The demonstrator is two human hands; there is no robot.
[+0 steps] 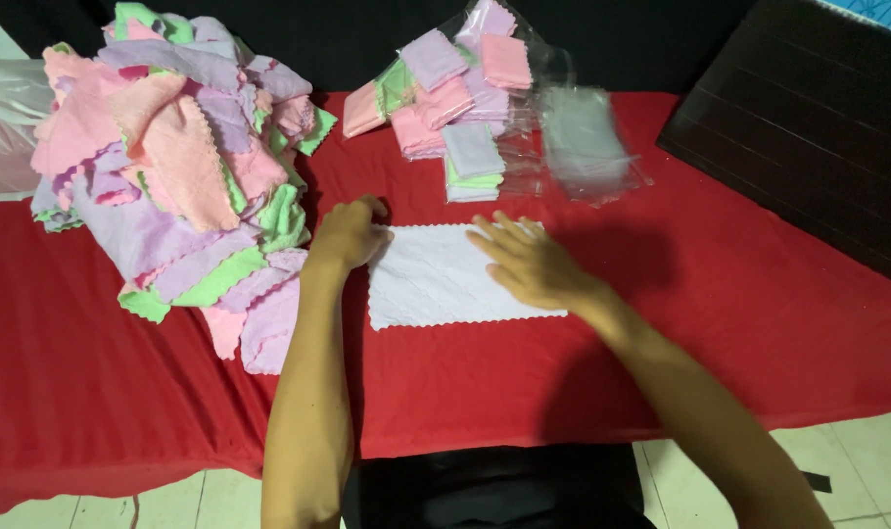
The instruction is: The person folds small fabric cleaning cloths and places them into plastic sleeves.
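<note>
Centrally, a pale cloth lies flat on the red table covering, with both hands upon it.

- White cloth (436,274): a rectangular piece with scalloped edges, spread flat on the red tablecloth (739,323) near the middle of the table, its long side running left to right.
- Left hand (350,233): rests at the upper left corner of the white cloth, fingers curled inward over the edge; whether the corner is pinched between them cannot be told.
- Right hand (532,263): lies palm down on the right part of the white cloth, fingers spread and extended, pressing flat rather than grasping.
- Pile of loose cloths (171,167): a tall, untidy heap in pink, lilac and green, with the same scalloped edges, at the left of the table; its lower edge lies just beside the left forearm.
- Folded cloths (450,93): small folded squares in pink, lilac, green and white, stacked at the far side of the table, beyond the white cloth.
- Clear plastic bags (583,142): transparent sleeves just right of the folded cloths, some partly under them.
- Dark panel (808,127): a large black ridged board lying at the far right of the table.
- White plastic bag (5,127): at the far left edge, behind the pile.
</note>
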